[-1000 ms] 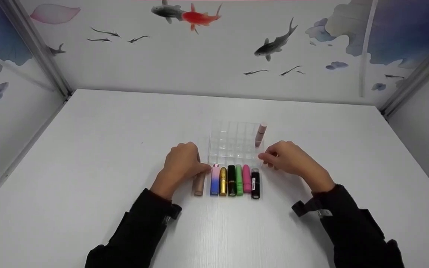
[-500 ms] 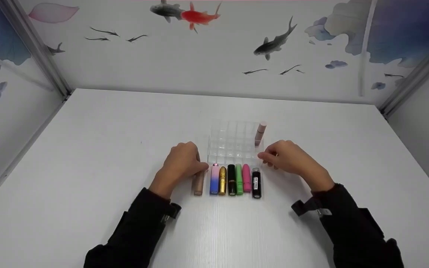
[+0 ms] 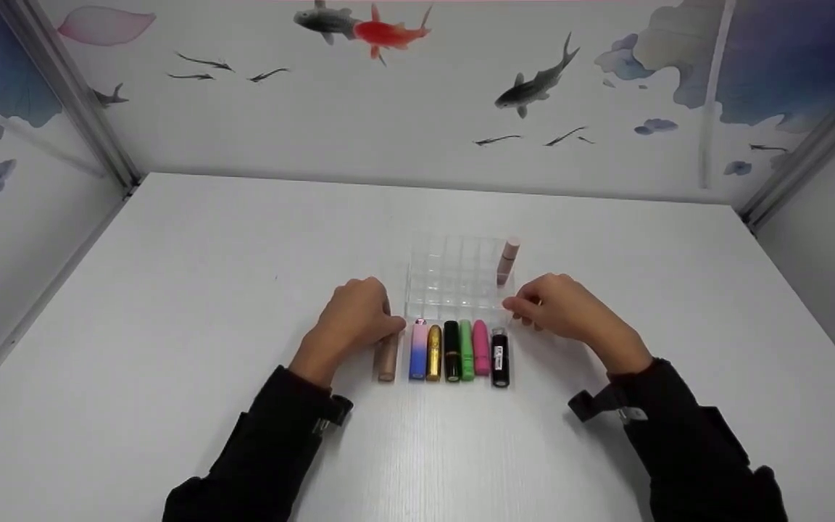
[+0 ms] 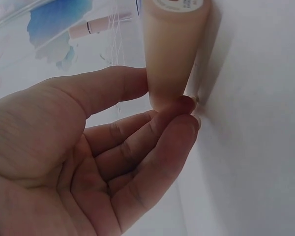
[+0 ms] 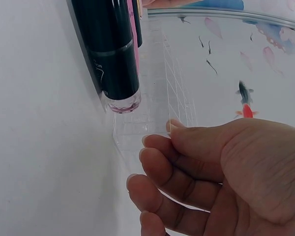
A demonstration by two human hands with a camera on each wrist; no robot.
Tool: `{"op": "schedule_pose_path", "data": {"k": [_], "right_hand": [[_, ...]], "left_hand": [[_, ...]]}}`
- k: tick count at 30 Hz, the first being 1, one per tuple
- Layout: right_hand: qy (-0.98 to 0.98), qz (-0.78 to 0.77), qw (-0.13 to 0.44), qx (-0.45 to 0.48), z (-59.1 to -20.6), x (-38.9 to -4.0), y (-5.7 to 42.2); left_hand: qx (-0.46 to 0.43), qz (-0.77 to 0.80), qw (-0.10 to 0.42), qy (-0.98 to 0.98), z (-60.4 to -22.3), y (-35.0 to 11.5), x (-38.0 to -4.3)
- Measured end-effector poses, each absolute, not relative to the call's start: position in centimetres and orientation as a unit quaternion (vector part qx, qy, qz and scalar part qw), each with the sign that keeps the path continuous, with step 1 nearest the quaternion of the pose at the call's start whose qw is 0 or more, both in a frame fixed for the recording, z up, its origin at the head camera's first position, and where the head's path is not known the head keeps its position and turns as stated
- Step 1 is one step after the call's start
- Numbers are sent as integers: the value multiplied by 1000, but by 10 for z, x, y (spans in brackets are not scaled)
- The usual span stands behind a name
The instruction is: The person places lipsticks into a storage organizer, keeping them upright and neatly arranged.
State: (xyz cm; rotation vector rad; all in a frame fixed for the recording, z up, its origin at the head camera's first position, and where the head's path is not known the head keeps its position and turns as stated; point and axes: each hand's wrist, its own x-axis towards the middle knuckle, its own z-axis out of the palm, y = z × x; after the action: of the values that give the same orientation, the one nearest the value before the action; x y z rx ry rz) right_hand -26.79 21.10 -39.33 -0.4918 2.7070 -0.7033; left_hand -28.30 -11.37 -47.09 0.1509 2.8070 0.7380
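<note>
My left hand pinches a light brown lipstick tube between thumb and fingers at its far end, at the left of a row of lipsticks lying on the table. My right hand holds the near right corner of a clear compartmented organizer, thumb and forefinger at its thin wall. One pale pink lipstick stands tilted in its right column. The row in front also has a pink-and-blue, a gold, a black, a green, a bright pink and a clear-ended black lipstick.
A white table spreads around the organizer. White panels painted with fish enclose the back and sides, joined by metal posts. The lipstick row lies close against the organizer's near edge, between both hands.
My left thumb has shifted slightly left, away from the pink-and-blue lipstick. The clear-ended black lipstick sits slightly farther right. My right hand stays at the organizer's corner.
</note>
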Motion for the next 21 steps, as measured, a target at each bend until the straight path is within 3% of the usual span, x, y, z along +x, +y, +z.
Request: {"op": "schedule_pose_path", "data": {"k": [11, 18, 21], "right_hand": [[942, -246, 153, -172, -394, -269, 212], [941, -246, 154, -173, -393, -268, 212], [942, -245, 153, -173, -393, -268, 211]], "left_hand": [[77, 333, 129, 931, -476, -129, -297], [88, 421, 137, 893, -370, -115, -227], [98, 470, 132, 867, -369, -116, -227]]}}
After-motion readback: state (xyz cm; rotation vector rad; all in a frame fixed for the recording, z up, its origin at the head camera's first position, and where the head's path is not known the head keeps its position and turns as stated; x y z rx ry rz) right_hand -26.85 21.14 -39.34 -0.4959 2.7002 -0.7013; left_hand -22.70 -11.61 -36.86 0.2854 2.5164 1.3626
